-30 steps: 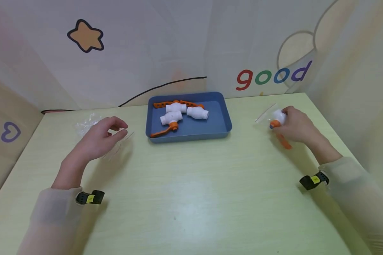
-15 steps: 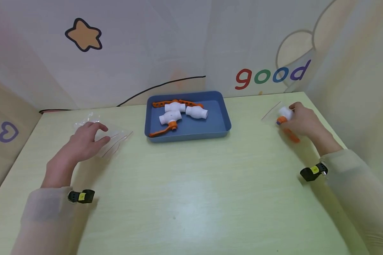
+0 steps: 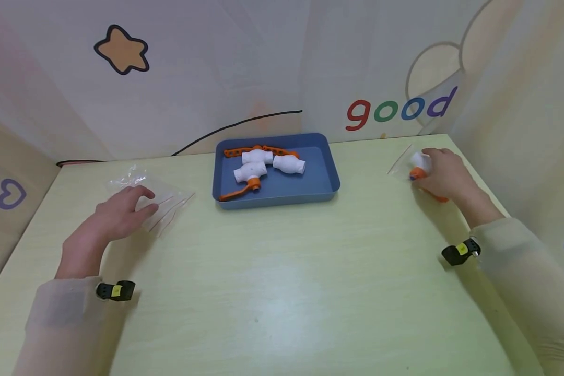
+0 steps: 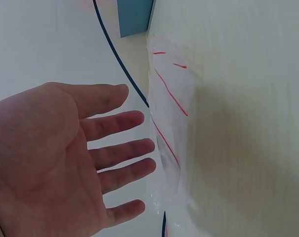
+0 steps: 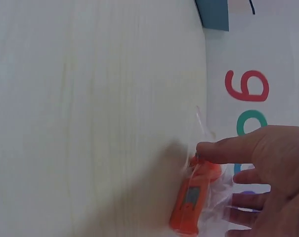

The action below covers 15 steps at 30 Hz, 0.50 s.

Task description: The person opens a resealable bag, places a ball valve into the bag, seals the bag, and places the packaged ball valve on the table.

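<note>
My left hand (image 3: pixel 119 213) hovers over clear plastic zip bags (image 3: pixel 169 206) with red seal lines, at the table's left. In the left wrist view its fingers (image 4: pixel 124 153) are spread and loosely bent, apart from the bags. On the right, my right hand (image 3: pixel 446 175) holds a clear zip bag (image 3: pixel 399 161) containing a white ball valve (image 3: pixel 420 161) with an orange handle (image 5: pixel 189 210). In the right wrist view the thumb lies over the valve's orange part, and the other fingers are on the far side, partly hidden.
A blue tray (image 3: pixel 305 198) stands at the back middle of the table (image 3: pixel 282 287). White ball valves (image 3: pixel 289 164) with orange handles lie in its left and middle part. A printed curtain (image 3: pixel 244 62) borders the table at the back and both sides.
My left hand has moved left and lowered, uncovering more of the zip bags. My right hand has shifted slightly right and back with the bagged valve, whose handle has swung partly under the hand.
</note>
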Available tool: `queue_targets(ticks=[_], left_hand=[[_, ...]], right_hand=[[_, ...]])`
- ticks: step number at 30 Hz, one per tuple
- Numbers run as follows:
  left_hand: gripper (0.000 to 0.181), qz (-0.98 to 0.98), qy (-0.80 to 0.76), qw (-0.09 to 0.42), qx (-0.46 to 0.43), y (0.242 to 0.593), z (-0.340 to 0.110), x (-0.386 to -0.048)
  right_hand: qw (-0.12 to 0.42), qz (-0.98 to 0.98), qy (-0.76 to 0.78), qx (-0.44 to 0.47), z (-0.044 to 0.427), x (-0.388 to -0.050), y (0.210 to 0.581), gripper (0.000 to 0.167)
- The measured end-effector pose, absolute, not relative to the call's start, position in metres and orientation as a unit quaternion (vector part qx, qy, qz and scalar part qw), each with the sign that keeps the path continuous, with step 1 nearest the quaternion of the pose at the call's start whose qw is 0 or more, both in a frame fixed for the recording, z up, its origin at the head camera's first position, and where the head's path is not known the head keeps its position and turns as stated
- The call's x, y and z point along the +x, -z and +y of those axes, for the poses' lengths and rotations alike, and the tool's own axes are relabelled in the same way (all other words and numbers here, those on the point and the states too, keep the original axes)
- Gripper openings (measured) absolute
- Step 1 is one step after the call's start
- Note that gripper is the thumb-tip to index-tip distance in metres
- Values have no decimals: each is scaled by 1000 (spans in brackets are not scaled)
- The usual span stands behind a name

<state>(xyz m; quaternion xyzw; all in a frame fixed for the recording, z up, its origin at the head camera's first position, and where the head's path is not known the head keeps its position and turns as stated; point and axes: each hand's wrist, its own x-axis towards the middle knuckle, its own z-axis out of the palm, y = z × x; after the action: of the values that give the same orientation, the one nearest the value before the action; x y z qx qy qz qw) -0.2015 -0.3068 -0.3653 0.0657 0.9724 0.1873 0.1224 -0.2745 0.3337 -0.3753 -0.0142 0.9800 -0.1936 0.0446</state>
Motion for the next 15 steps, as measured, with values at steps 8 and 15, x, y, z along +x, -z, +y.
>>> queue_targets(ticks=[8, 15], left_hand=[[48, 970, -185, 138, 71, 367, -305, -201], [46, 962, -206, 158, 81, 367, -301, -197]], right_hand=[[17, 975, 210, -73, 309, -259, 360, 61], [20, 968, 206, -146, 281, -238, 352, 43]])
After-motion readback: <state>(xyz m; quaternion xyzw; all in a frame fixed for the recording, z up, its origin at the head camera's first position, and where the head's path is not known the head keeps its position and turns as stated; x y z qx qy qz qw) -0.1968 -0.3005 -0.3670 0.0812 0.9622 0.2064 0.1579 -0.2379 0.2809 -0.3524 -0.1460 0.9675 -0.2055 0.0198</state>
